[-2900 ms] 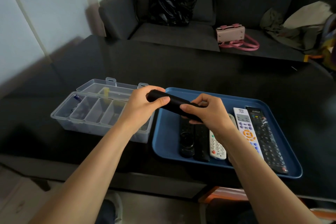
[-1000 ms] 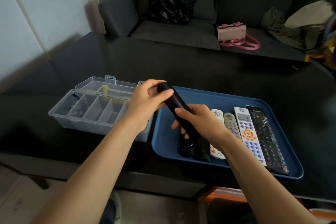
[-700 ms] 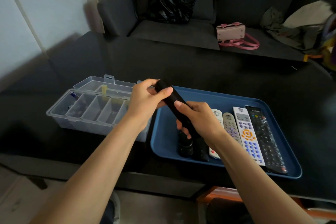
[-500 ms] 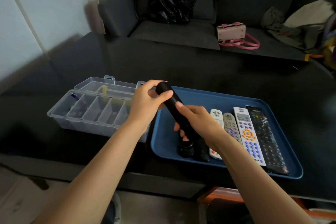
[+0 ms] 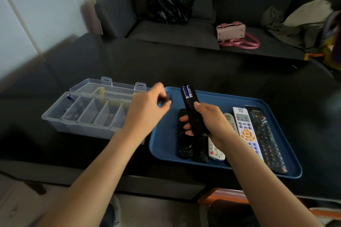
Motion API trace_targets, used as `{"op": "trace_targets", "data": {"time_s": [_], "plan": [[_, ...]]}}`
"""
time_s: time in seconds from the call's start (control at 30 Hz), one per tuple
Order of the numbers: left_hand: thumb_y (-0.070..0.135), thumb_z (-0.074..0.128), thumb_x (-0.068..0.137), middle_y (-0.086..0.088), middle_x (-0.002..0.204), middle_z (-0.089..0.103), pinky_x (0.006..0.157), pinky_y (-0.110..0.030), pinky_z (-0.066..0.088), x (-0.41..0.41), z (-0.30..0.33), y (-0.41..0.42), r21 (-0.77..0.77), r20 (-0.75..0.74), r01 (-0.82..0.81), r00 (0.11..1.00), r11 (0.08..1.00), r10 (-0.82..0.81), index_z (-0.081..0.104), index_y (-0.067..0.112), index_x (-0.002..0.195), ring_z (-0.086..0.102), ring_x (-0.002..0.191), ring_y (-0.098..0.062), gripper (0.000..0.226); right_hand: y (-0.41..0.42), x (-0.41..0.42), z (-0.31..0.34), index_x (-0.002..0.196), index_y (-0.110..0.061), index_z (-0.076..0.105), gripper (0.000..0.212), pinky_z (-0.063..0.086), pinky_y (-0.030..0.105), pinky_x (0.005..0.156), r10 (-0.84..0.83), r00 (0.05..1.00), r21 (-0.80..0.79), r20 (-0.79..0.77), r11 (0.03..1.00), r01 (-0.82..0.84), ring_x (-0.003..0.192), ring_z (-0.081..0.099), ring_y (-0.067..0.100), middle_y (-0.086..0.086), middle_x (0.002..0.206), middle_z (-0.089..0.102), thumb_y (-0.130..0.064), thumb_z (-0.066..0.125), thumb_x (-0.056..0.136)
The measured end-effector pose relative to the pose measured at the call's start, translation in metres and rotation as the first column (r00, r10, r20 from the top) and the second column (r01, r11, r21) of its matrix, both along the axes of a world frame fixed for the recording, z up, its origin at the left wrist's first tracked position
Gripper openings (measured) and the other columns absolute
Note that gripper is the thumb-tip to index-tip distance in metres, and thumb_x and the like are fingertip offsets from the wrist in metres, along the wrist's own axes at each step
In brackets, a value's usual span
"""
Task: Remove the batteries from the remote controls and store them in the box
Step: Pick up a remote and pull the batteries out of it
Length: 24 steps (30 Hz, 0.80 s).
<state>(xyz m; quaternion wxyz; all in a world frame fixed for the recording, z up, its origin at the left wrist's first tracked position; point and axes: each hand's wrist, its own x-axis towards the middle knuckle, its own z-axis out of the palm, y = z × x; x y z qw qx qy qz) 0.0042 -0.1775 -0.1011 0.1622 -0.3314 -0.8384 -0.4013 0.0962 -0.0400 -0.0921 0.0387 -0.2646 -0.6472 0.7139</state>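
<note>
Right hand (image 5: 212, 121): fingers and thumb curled round a slim black remote (image 5: 192, 114), matte plastic, held tilted with its far end raised above the tray. Back cover off; two batteries (image 5: 187, 92), blue-and-silver cylinders, sit side by side in the open compartment at that end.

Left hand (image 5: 145, 108): motion-blurred, fingers curled between box and tray, apparently pinching something small and dark; whether it holds the cover cannot be told.

Tray (image 5: 166, 145): blue, smooth plastic, rounded corners, low raised rim. Lying flat in it, in a row: two black remotes (image 5: 184, 145) at the left, a small white one (image 5: 215, 150), a grey-white one partly hidden by the wrist, a long white one (image 5: 246, 131) with orange and purple buttons, and a long black one (image 5: 265, 138) with a glossy wrap.

Box (image 5: 86, 114): clear plastic, rectangular, split by dividers into a row of narrow compartments, lid hinged open at the back with two latch tabs. A blue battery (image 5: 71, 97) lies in the far-left compartment. Box stands just left of the tray.

Table (image 5: 184, 64): black, glossy, reflective.

Sofa (image 5: 175, 29): dark grey fabric, beyond the table. On it a crumpled black plastic bag (image 5: 169, 7), a pink handbag (image 5: 232, 33) and heaped clothes (image 5: 299, 22). Pale wall at left.
</note>
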Motion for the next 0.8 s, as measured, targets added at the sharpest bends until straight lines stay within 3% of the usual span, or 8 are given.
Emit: {"op": "trace_targets", "data": {"time_s": [0.07, 0.13, 0.2, 0.33, 0.43, 0.53, 0.63, 0.8], "plan": [[0.016, 0.074, 0.074, 0.0, 0.058, 0.058, 0.049, -0.025, 0.036, 0.002, -0.01, 0.004, -0.251, -0.211, 0.022, 0.975, 0.968, -0.077, 0.055, 0.014, 0.076, 0.058, 0.056, -0.025, 0.02, 0.0, 0.0, 0.0, 0.115, 0.001, 0.052, 0.03, 0.057, 0.035, 0.055, 0.004, 1.0, -0.026, -0.001, 1.0, -0.004, 0.06, 0.062, 0.024, 0.023, 0.091, 0.067, -0.022, 0.038, 0.102], [0.017, 0.075, 0.071, -0.005, 0.063, 0.064, 0.072, -0.029, 0.046, 0.0, -0.015, 0.007, -0.461, -0.298, 0.039, 0.934, 0.887, -0.196, 0.056, 0.016, 0.078, 0.063, 0.066, -0.027, 0.021, -0.001, 0.0, 0.0, 0.118, 0.0, 0.051, 0.029, 0.057, 0.035, 0.054, 0.026, 1.0, -0.03, 0.0, 0.999, -0.026, 0.061, 0.062, 0.025, 0.024, 0.098, 0.067, -0.021, 0.037, 0.103], [0.029, 0.067, 0.08, -0.002, 0.087, 0.069, 0.102, -0.033, 0.03, 0.001, -0.015, 0.009, -0.643, -0.175, 0.089, 0.95, 0.76, -0.259, 0.056, 0.019, 0.095, 0.063, 0.094, -0.023, 0.021, -0.002, 0.0, 0.0, 0.118, -0.001, 0.052, 0.029, 0.058, 0.036, 0.055, 0.042, 0.999, -0.02, 0.008, 0.999, -0.042, 0.062, 0.064, 0.024, 0.024, 0.102, 0.068, -0.02, 0.038, 0.102], [0.048, 0.062, 0.081, 0.005, 0.116, 0.063, 0.114, -0.045, 0.003, -0.004, -0.012, 0.006, -0.793, 0.09, 0.202, 0.972, 0.575, -0.217, 0.053, 0.028, 0.12, 0.052, 0.118, -0.016, 0.045, -0.001, 0.0, 0.0, 0.116, -0.003, 0.053, 0.027, 0.057, 0.037, 0.058, 0.062, 0.998, -0.008, 0.002, 0.998, -0.062, 0.064, 0.066, 0.023, 0.02, 0.098, 0.07, -0.021, 0.038, 0.102], [0.038, 0.059, 0.082, 0.005, 0.11, 0.065, 0.108, -0.04, 0.021, -0.006, -0.008, 0.004, -0.664, 0.053, 0.165, 0.983, 0.729, -0.175, 0.062, 0.029, 0.107, 0.056, 0.111, -0.017, 0.026, -0.001, -0.001, 0.001, 0.117, -0.005, 0.052, 0.026, 0.057, 0.037, 0.057, 0.063, 0.998, -0.015, -0.007, 0.998, -0.063, 0.065, 0.066, 0.024, 0.017, 0.093, 0.07, -0.02, 0.038, 0.102], [0.02, 0.061, 0.083, 0.001, 0.089, 0.069, 0.08, -0.037, 0.043, -0.007, -0.007, 0.003, -0.273, -0.144, -0.013, 0.989, 0.962, -0.027, 0.066, 0.019, 0.09, 0.063, 0.086, -0.022, 0.008, -0.005, 0.0, 0.001, 0.12, -0.007, 0.051, 0.025, 0.057, 0.038, 0.056, 0.084, 0.996, -0.018, -0.02, 0.996, -0.084, 0.066, 0.067, 0.027, 0.018, 0.092, 0.069, -0.02, 0.038, 0.102], [0.022, 0.066, 0.083, -0.001, 0.098, 0.067, 0.079, -0.04, 0.048, -0.008, -0.004, 0.006, -0.069, -0.073, -0.022, 0.997, 0.997, 0.017, 0.066, 0.016, 0.102, 0.061, 0.091, -0.02, 0.02, -0.01, 0.0, 0.002, 0.118, -0.014, 0.051, 0.021, 0.056, 0.037, 0.053, 0.123, 0.991, 0.001, -0.053, 0.992, -0.123, 0.064, 0.067, 0.028, 0.018, 0.091, 0.069, -0.019, 0.038, 0.102], [0.029, 0.072, 0.078, -0.005, 0.111, 0.065, 0.089, -0.029, 0.047, -0.009, -0.003, 0.01, 0.009, 0.044, 0.009, 0.999, 1.0, -0.01, 0.064, 0.012, 0.116, 0.06, 0.102, -0.017, 0.043, -0.017, 0.001, 0.002, 0.104, -0.027, 0.054, 0.017, 0.055, 0.034, 0.049, 0.169, 0.982, 0.027, -0.09, 0.986, -0.167, 0.061, 0.064, 0.025, 0.018, 0.09, 0.068, -0.017, 0.039, 0.102]]}}
